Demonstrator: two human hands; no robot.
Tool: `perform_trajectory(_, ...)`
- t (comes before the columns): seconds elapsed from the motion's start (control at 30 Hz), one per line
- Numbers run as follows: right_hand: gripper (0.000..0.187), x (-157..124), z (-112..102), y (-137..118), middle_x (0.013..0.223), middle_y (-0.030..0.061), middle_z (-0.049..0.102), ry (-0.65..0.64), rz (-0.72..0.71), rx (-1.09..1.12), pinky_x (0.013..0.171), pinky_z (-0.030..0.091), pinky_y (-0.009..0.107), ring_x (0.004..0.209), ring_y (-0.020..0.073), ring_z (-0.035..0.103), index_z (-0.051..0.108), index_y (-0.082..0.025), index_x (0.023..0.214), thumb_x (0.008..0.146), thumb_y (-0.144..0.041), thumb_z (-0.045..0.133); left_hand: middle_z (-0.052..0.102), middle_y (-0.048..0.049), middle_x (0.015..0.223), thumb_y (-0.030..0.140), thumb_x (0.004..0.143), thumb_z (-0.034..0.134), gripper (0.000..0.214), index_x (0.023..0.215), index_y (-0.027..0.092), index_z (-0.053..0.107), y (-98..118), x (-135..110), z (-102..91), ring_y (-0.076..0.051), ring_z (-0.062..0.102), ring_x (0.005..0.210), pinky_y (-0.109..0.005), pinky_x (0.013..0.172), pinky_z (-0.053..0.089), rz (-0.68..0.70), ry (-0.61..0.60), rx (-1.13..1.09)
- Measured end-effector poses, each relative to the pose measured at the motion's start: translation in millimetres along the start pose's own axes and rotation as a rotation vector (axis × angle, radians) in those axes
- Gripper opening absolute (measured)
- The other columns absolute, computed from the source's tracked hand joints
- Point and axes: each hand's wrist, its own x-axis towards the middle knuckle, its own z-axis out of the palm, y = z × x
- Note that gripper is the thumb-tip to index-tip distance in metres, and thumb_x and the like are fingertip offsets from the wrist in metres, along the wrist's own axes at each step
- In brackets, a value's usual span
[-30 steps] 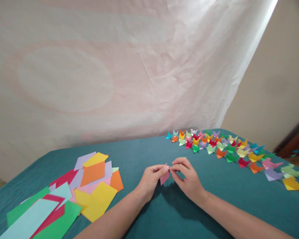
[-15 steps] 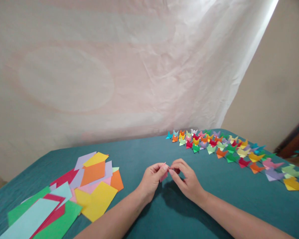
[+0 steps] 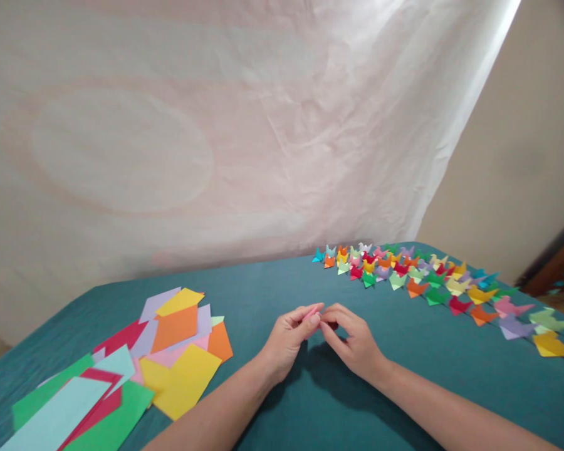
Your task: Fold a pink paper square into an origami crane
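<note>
My left hand (image 3: 287, 338) and my right hand (image 3: 350, 338) meet above the teal tablecloth (image 3: 404, 363), fingertips pinched together on a small folded pink paper (image 3: 312, 311). Only a thin pink edge shows between the fingers; the rest is hidden by them. Both hands hover a little above the cloth near the table's middle.
A loose pile of coloured paper squares (image 3: 169, 351) lies at the left, with green (image 3: 108, 426) and light blue sheets (image 3: 56, 416) nearest me. Rows of several small folded paper figures (image 3: 427, 279) run along the right side. A white sheet (image 3: 216, 125) hangs behind the table.
The pink paper hung down below my fingers a second ago; now it is drawn up between the fingertips and mostly hidden. Both hands stay close together in the same place.
</note>
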Motion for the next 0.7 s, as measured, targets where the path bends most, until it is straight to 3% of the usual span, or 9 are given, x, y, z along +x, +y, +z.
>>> perform_trajectory(0.17,0.009,0.9,-1.9,3.4,0.08,0.0039,0.06,0.031,-0.021,-0.113,0.065,0.045,0.029,0.072,0.0158,0.055,0.059,-0.021,0.082,0.083,-0.016,0.051,0.068,-0.0062,0.086,0.035,0.066,0.075,0.032,0.09,0.014,0.07,2.2,0.8,-0.4,-0.017,0.059,0.079,-0.03,0.08,0.044,0.022,0.109,0.091)
perform_trajectory(0.3,0.007,0.2,-3.5,1.3,0.08,0.0037,0.059,0.045,-0.015,-0.106,0.066,0.043,0.03,0.071,0.016,0.053,0.058,-0.021,0.082,0.083,-0.017,0.052,0.066,-0.0039,0.076,0.034,0.066,0.075,0.024,0.078,0.014,0.071,5.0,-0.4,1.6,-0.014,0.057,0.072,-0.027,0.073,0.046,0.086,0.121,0.131)
perform_trajectory(0.47,0.014,-0.5,-4.6,-7.4,0.072,0.0005,0.049,0.097,0.178,0.096,0.063,0.04,0.027,0.067,0.0141,0.047,0.051,-0.019,0.074,0.087,-0.025,0.048,0.064,-0.0035,0.076,0.031,0.07,0.072,0.017,0.075,0.015,0.071,5.2,-1.4,1.7,-0.014,0.056,0.074,-0.024,0.073,0.045,0.152,0.117,0.22)
perform_trajectory(0.7,0.024,0.3,-3.1,-10.1,0.07,-0.001,0.046,0.04,0.39,0.333,0.061,0.037,0.025,0.065,0.0131,0.044,0.052,-0.018,0.073,0.087,-0.036,0.046,0.065,-0.0055,0.081,0.031,0.074,0.068,0.016,0.078,0.016,0.072,0.7,0.0,-2.9,-0.016,0.057,0.078,-0.026,0.074,0.044,0.225,0.101,0.336)
